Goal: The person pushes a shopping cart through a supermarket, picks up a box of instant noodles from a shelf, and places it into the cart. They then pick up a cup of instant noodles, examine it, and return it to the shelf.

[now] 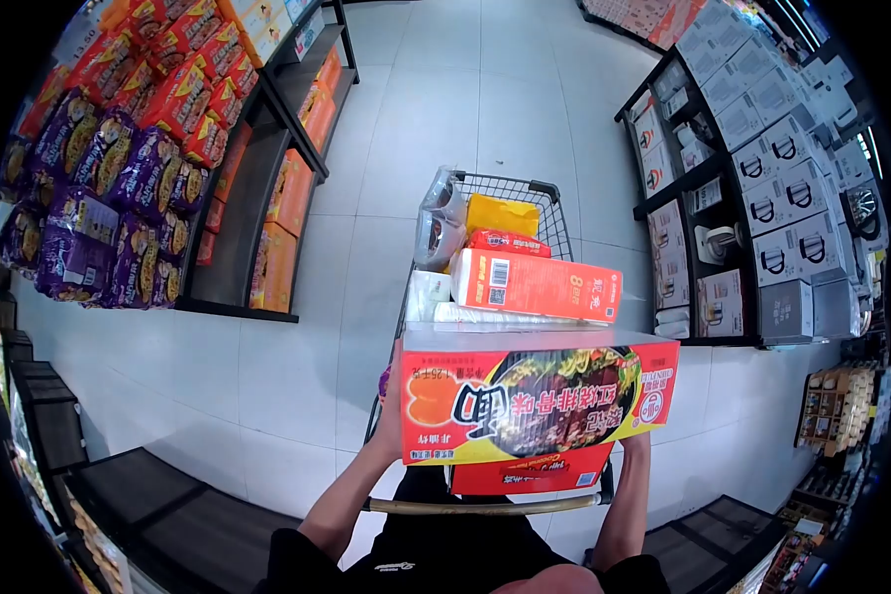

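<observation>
A large red and yellow noodle box [540, 401], printed with a bowl of noodles, is held up over the near end of a black wire shopping cart [564, 220]. My left hand [392, 421] grips its left side, with most of the fingers hidden behind it. At the box's lower right edge is my right hand [634, 447], largely covered by the carton. Below it, another red box [535, 473] shows near the cart's handle [515, 508]. Inside the cart lie an orange-red paper pack [544, 285], a yellow packet [502, 213], a red packet [508, 241] and a clear plastic pack [440, 220].
To the left, a shelf [230, 282] carries purple noodle packs [119, 198] and red packs [178, 97]. Kettle boxes [790, 198] are stacked on the right shelf. A tiled aisle floor [445, 89] runs ahead between them. Low dark platforms [168, 505] stand behind.
</observation>
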Motion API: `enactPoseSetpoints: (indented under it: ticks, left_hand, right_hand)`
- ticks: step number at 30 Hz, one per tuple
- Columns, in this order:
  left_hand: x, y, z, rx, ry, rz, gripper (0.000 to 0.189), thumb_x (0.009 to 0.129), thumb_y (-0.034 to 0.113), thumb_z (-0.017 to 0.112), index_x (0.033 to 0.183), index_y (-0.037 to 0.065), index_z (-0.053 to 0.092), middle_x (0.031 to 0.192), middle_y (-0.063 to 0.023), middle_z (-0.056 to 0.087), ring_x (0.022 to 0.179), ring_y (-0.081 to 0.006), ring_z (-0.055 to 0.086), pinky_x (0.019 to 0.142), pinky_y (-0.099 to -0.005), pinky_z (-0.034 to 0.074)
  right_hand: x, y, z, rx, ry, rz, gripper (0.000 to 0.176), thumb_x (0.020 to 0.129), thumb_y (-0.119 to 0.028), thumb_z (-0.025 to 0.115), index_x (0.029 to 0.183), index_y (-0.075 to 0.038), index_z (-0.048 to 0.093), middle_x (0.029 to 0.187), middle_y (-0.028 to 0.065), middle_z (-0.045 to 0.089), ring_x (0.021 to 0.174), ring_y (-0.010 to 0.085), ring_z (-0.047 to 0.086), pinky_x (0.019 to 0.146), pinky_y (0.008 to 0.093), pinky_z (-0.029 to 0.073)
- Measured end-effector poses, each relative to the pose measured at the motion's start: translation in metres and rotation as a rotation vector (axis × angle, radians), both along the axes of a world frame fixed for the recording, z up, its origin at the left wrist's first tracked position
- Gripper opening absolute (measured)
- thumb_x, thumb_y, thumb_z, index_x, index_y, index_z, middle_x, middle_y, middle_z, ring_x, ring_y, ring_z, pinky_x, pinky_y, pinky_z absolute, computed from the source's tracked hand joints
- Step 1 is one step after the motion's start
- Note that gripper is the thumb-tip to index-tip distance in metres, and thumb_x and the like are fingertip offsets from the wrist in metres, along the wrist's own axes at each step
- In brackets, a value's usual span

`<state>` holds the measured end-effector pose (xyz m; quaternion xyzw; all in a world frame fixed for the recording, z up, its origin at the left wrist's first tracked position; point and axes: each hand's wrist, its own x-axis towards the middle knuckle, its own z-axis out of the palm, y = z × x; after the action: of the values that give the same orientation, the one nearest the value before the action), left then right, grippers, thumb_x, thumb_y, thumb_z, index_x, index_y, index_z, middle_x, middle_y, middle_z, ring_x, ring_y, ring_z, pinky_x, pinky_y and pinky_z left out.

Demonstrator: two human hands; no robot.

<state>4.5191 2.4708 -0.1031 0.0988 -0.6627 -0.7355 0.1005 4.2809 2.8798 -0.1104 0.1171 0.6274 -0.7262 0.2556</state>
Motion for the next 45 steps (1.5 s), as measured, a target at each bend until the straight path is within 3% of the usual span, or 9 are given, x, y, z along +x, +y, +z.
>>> enactPoseSetpoints:
  ticks: [5,7,9,11,14,20,23,35,45]
  left_hand:
    - [0.035,-0.013,-0.073,0.676,-0.449,-0.046,0.136,0.061,0.035,0.092,0.155,0.006,-0.001,0.153,-0.0194,0.027,0.137,-0.0287,0.039,0.111,-0.0432,0.036]
    - [0.036,-0.025,-0.041,0.107,-0.206,-0.012,0.110,0.073,0.044,0.083,0.154,0.005,0.019,0.153,-0.0226,0.029,0.137,-0.0320,0.039,0.112,-0.0418,0.033]
    - [0.015,-0.040,-0.022,0.697,-0.216,0.376,0.073,0.087,0.041,0.070,0.144,0.004,0.043,0.143,-0.0251,0.045,0.132,-0.0357,0.046,0.109,-0.0422,0.037]
    - [-0.005,-0.080,-0.007,-0.175,0.139,0.326,0.048,0.096,0.032,0.057,0.134,0.004,0.053,0.127,-0.0242,0.059,0.123,-0.0345,0.054,0.104,-0.0411,0.041]
    - [-0.058,-0.112,0.012,-0.353,-0.126,0.173,0.046,0.102,0.037,0.044,0.129,0.001,0.055,0.122,-0.0155,0.064,0.115,-0.0232,0.059,0.100,-0.0361,0.043]
    - [-0.153,-0.115,0.007,-0.160,-0.254,-0.129,0.064,0.099,0.036,0.050,0.152,0.008,0.027,0.133,-0.0262,0.054,0.119,-0.0322,0.058,0.100,-0.0373,0.045]
    - [-0.176,-0.109,0.010,-0.129,-0.358,-0.373,0.076,0.100,0.038,0.050,0.157,0.012,0.007,0.156,-0.0156,0.030,0.141,-0.0277,0.035,0.109,-0.0409,0.038]
    - [-0.210,-0.110,0.066,-0.183,-0.026,-0.228,0.083,0.096,0.031,0.057,0.154,0.000,0.007,0.137,-0.0261,0.049,0.118,-0.0302,0.057,0.101,-0.0375,0.044]
    - [-0.277,-0.125,-0.039,-0.273,0.048,-0.129,0.079,0.089,-0.005,0.051,0.155,0.004,0.007,0.156,-0.0256,0.023,0.148,-0.0310,0.018,0.119,-0.0368,0.018]
  right_hand:
    - [-0.006,-0.001,0.027,0.068,0.098,0.024,0.048,0.096,-0.020,0.057,0.140,-0.005,0.044,0.133,0.0117,0.055,0.118,0.0239,0.058,0.095,0.0367,0.051]
    - [-0.025,-0.012,0.041,0.122,0.167,0.107,0.049,0.095,-0.017,0.058,0.140,-0.005,0.044,0.133,0.0125,0.055,0.118,0.0246,0.058,0.095,0.0365,0.051]
    - [-0.054,-0.030,0.050,0.178,0.246,0.216,0.051,0.093,-0.013,0.060,0.141,-0.005,0.044,0.133,0.0132,0.056,0.118,0.0252,0.058,0.096,0.0363,0.051]
    - [-0.087,-0.048,0.051,0.208,0.298,0.300,0.053,0.091,-0.010,0.062,0.141,-0.004,0.044,0.133,0.0140,0.056,0.118,0.0258,0.058,0.096,0.0361,0.051]
    - [-0.138,-0.068,0.034,0.187,0.350,0.563,0.070,0.084,0.000,0.063,0.147,-0.005,0.034,0.143,0.0147,0.048,0.129,0.0260,0.050,0.107,0.0386,0.041]
    - [-0.122,-0.165,0.100,-0.046,0.079,0.642,0.076,0.081,-0.008,0.065,0.149,-0.006,0.031,0.146,0.0119,0.045,0.137,0.0234,0.039,0.114,0.0396,0.028]
    - [-0.126,-0.168,0.100,-0.024,0.060,0.664,0.075,0.083,-0.021,0.067,0.148,-0.005,0.034,0.145,0.0113,0.046,0.138,0.0227,0.039,0.114,0.0383,0.027]
    - [-0.147,-0.177,0.135,0.168,0.340,0.605,0.084,0.078,-0.030,0.073,0.148,-0.004,0.035,0.144,0.0084,0.047,0.132,0.0193,0.044,0.112,0.0357,0.030]
    - [-0.219,-0.208,-0.008,0.192,0.393,0.564,0.084,0.074,0.015,0.062,0.148,-0.008,0.029,0.138,0.0097,0.049,0.127,0.0213,0.049,0.100,0.0360,0.046]
